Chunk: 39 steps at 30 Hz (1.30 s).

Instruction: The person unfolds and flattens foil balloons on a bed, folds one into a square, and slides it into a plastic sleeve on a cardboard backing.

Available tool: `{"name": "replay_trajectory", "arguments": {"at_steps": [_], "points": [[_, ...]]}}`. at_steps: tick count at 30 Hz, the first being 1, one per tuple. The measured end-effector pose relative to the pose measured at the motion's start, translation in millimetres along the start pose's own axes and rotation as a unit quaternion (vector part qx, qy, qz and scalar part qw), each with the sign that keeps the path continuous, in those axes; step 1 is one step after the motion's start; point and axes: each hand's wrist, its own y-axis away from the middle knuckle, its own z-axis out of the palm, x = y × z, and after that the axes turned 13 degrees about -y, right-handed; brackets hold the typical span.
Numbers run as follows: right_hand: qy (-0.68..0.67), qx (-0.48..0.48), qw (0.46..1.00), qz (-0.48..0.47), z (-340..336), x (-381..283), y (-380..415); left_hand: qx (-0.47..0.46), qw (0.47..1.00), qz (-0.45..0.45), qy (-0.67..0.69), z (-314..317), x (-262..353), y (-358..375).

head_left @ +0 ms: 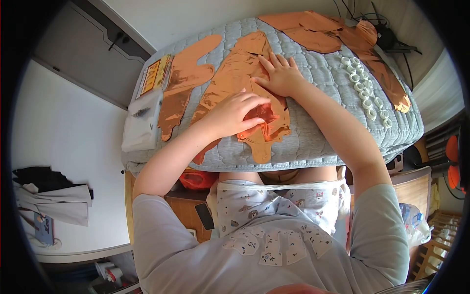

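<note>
A flat, wrinkled orange foil balloon [235, 63] lies on the mattress in front of me. My left hand [240, 115] is closed on a folded, reddish part [266, 115] of it near its lower end, thumb below and fingers above. My right hand [281, 74] rests on the balloon's right side, fingers spread and pressing on the foil. Left of it lies another flat foil balloon [188, 76] with rounded lobes. More orange foil [308, 32] stretches along the back and down the right side.
The grey quilted mattress [318, 117] carries everything. At its left are a printed packet [155, 74] and a clear plastic bag [142, 120]. Several small white rings [363, 90] lie at the right. Black cables [377, 17] run behind. A phone [204, 216] is below, beside my lap.
</note>
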Motion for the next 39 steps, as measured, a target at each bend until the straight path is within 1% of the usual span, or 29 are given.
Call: {"name": "replay_trajectory", "arguments": {"at_steps": [2,3,7,9,13,15,16,18,19,21,22,23,24,25,26,28,29,30,32,33,34,36,37,39], "points": [[-0.003,-0.002,1.000,0.002,1,1,0,0.019,0.995,0.069,-0.069,9,-9,4],[-0.004,0.000,1.000,0.000,1,1,0,0.038,0.991,0.079,-0.098,9,-7,6],[-0.008,0.008,1.000,-0.004,2,1,0,0.046,0.993,0.082,-0.077,9,-5,13],[-0.009,0.005,1.000,-0.003,2,1,0,0.013,0.992,0.083,-0.095,7,-8,18],[-0.009,0.013,1.000,-0.007,1,0,1,0.012,0.987,0.094,-0.130,2,-18,22],[-0.007,0.011,1.000,-0.005,1,0,2,0.027,0.990,0.106,-0.090,3,-25,21],[-0.005,0.008,1.000,-0.003,0,-1,2,0.026,0.990,0.105,-0.090,5,-26,19],[-0.003,0.009,1.000,-0.004,0,-1,2,0.108,0.989,0.092,-0.034,13,-22,11],[-0.002,0.009,1.000,-0.003,0,-1,1,0.108,0.989,0.092,-0.033,15,-19,8],[-0.003,0.011,1.000,-0.006,2,0,1,0.151,0.986,0.073,-0.001,17,-13,0],[-0.006,0.015,1.000,-0.007,2,0,2,0.144,0.987,0.078,-0.003,18,-7,-5],[-0.018,0.021,1.000,0.001,2,2,2,0.157,0.987,0.033,0.010,18,1,-9],[-0.013,0.008,1.000,-0.001,0,2,2,0.163,0.986,-0.010,0.018,17,6,-13],[-0.016,-0.004,1.000,-0.001,0,1,2,0.157,0.987,-0.006,-0.012,14,12,-17],[-0.046,0.007,0.999,0.013,0,1,3,0.129,0.991,0.007,-0.027,15,13,-21],[-0.004,-0.008,1.000,0.004,0,0,4,0.122,0.992,-0.017,-0.037,20,12,-21],[-0.015,-0.001,1.000,0.007,-1,0,5,0.090,0.995,-0.036,-0.027,19,12,-19],[-0.036,-0.006,0.999,0.014,5,1,7,0.067,0.997,-0.036,-0.030,20,13,-15],[-0.006,0.033,0.999,-0.006,10,3,3,0.070,0.996,-0.061,-0.013,17,14,-13],[-0.016,0.031,0.999,-0.004,8,2,4,0.064,0.996,-0.054,-0.024,17,12,-10],[-0.028,0.023,0.999,0.013,7,1,7,0.044,0.998,-0.046,-0.017,17,12,-7],[-0.016,0.008,1.000,-0.001,0,0,8,0.053,0.994,-0.057,-0.080,17,9,0],[-0.016,0.002,1.000,0.006,-10,3,10,0.035,0.993,-0.053,-0.104,16,8,2],[-0.086,-0.051,0.995,-0.019,-20,3,11,0.032,0.992,-0.047,-0.112,17,6,7]]}}
